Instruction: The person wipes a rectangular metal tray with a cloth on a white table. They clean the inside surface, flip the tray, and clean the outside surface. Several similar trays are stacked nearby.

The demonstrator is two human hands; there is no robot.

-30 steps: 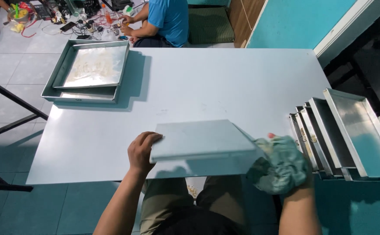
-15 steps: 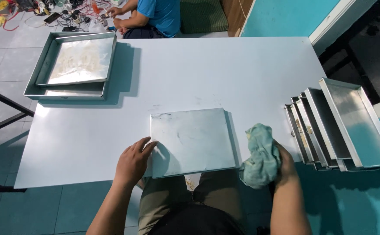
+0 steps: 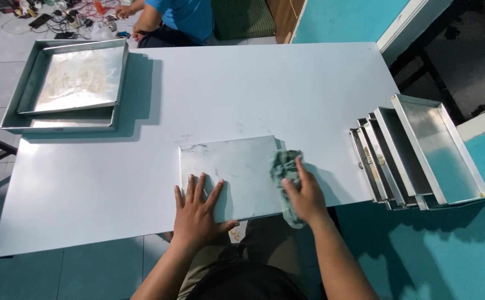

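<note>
A metal tray [image 3: 237,166] lies upside down at the near edge of the white table [image 3: 242,89], its flat bottom smudged. My left hand [image 3: 198,214] presses flat on its near left corner, fingers spread. My right hand [image 3: 303,194] grips a grey-green cloth [image 3: 284,172] and holds it against the tray's right edge.
Two stacked metal trays [image 3: 65,89] sit at the far left of the table. Several more trays [image 3: 420,155] lean in a row off the table's right end. A person in a blue shirt [image 3: 181,19] sits on the floor beyond the table, among cables and small items.
The tray went from tilted up in both hands to lying flat on the table. My left hand now rests flat on it, and my right hand brought the cloth onto its right edge.
</note>
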